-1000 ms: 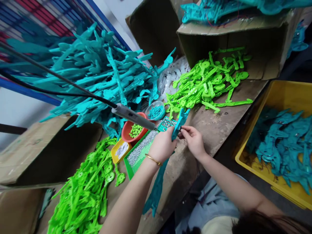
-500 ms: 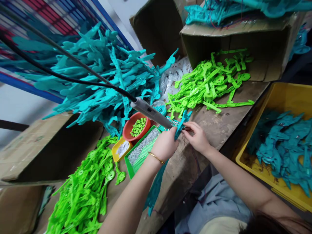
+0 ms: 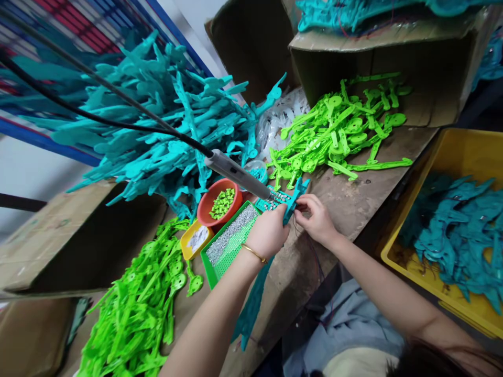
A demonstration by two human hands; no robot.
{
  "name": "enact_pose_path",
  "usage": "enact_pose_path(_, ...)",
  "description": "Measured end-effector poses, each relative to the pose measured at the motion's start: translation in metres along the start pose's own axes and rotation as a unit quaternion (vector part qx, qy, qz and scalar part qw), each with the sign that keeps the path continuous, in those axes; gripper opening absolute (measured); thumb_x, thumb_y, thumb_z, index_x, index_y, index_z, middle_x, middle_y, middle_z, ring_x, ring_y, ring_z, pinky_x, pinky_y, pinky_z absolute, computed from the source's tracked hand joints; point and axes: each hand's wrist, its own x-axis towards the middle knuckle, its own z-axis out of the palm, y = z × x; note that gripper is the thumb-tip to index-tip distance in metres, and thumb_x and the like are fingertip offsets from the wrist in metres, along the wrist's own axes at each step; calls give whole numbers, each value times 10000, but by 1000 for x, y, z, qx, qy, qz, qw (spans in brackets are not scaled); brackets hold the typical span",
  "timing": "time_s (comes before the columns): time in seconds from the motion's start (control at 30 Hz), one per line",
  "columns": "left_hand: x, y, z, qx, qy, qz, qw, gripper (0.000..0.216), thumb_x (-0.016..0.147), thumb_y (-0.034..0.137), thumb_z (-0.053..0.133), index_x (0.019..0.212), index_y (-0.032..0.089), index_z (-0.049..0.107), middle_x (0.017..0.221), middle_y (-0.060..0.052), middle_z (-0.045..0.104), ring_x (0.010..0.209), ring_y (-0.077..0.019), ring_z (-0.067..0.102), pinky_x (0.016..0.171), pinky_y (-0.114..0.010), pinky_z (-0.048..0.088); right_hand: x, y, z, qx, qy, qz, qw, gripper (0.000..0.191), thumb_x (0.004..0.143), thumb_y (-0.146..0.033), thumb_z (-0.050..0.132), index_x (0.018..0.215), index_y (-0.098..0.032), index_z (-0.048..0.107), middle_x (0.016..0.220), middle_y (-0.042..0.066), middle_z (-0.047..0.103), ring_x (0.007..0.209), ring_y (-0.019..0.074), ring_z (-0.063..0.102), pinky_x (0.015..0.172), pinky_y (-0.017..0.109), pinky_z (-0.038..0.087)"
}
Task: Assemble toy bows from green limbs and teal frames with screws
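My left hand (image 3: 269, 230), with a gold bracelet at the wrist, is closed round a teal plastic part (image 3: 299, 189). My right hand (image 3: 316, 222) pinches at the part's right side; thin dark wires hang below the fingers, and what the fingertips hold is partly hidden. A long teal piece (image 3: 253, 303) shows under my left forearm; I cannot tell whether it belongs to the held part. A grey electric screwdriver (image 3: 238, 173) hangs on its cable just beyond my left hand, its tip over small silver pieces in a teal tray (image 3: 260, 203).
A green tray (image 3: 210, 269) of screws, a red bowl (image 3: 201, 209) of small green pieces and a yellow dish (image 3: 186, 250) stand left of my hands. Teal parts (image 3: 157, 125) and green parts (image 3: 133, 309) lie heaped around. At right is a yellow crate (image 3: 396, 222).
The screwdriver has swung slightly to the left, uncovering more of the small silver pieces. My right fingers have shifted a little on the teal part; my left hand keeps its hold.
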Motion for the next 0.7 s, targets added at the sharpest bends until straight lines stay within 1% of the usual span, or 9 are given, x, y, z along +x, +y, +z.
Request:
enact_pose_path(0.13, 3, -1, -1, -14, 1, -6, 1000, 288, 810, 181, 533, 1096, 195, 561, 969, -86, 719, 947, -282, 683, 733, -314, 484, 0, -1, 0, 22, -2, 29, 999, 134, 805, -196, 578, 937, -203, 596, 1040, 71, 561, 848, 154, 624, 774, 326, 573)
enact_pose_path(0.2, 4, -1, -2, -13, -1, -9, 1000, 289, 806, 182, 534, 1093, 192, 564, 983, -92, 719, 953, -287, 682, 731, -317, 485, 0, -3, 0, 34, 1, 51, 998, 144, 807, -220, 583, 947, -199, 607, 1068, 77, 543, 827, 145, 625, 775, 328, 568)
enact_pose_path(0.3, 6, 0, -4, -8, -9, -11, 1000, 261, 803, 168, 520, 1059, 187, 568, 948, -94, 722, 922, -291, 689, 697, -315, 483, -2, -4, 1, 45, 14, 95, 994, 179, 791, -257, 612, 957, -196, 637, 1057, 71, 533, 748, 124, 609, 695, 305, 553)
enact_pose_path(0.37, 6, 2, -5, -3, -12, -10, 1000, 251, 805, 164, 513, 1050, 186, 566, 930, -94, 723, 900, -291, 694, 680, -314, 484, -3, -4, 3, 74, 24, 138, 987, 206, 767, -273, 644, 960, -203, 656, 982, 49, 563, 712, 119, 596, 641, 283, 528)
enact_pose_path(0.43, 6, 3, -6, 10, -13, -10, 1000, 256, 806, 164, 515, 1058, 185, 561, 931, -98, 723, 898, -292, 696, 680, -317, 490, -4, -4, 5, 165, 36, 213, 962, 245, 731, -274, 684, 966, -208, 665, 868, 18, 607, 682, 118, 593, 614, 268, 506)
enact_pose_path(0.5, 6, 4, -5, 26, -13, -12, 1000, 273, 814, 161, 511, 1083, 178, 553, 930, -104, 723, 899, -295, 696, 690, -325, 499, -6, -5, 9, 274, 51, 288, 916, 289, 692, -267, 715, 968, -205, 660, 796, -4, 644, 656, 118, 604, 604, 263, 500)
enact_pose_path(0.53, 5, 5, -4, 35, -12, -12, 999, 281, 821, 153, 500, 1098, 172, 546, 926, -108, 723, 894, -294, 698, 693, -329, 503, -6, -6, 10, 316, 58, 315, 893, 303, 676, -262, 722, 965, -203, 654, 792, -7, 662, 658, 121, 615, 607, 263, 503)
enact_pose_path(0.57, 4, 6, -3, 43, -12, -12, 999, 284, 830, 141, 484, 1107, 165, 540, 920, -112, 722, 884, -292, 700, 693, -332, 507, -7, -8, 11, 345, 62, 332, 876, 304, 668, -260, 721, 957, -200, 649, 805, -5, 678, 670, 125, 630, 616, 267, 511)
enact_pose_path(0.7, -1, 14, 4, 80, -10, -23, 996, 283, 862, 81, 385, 1107, 135, 515, 872, -135, 711, 818, -279, 712, 649, -330, 518, -8, -19, 13, 405, 65, 362, 837, 234, 686, -270, 690, 903, -189, 657, 829, 12, 711, 712, 129, 664, 719, 295, 543)
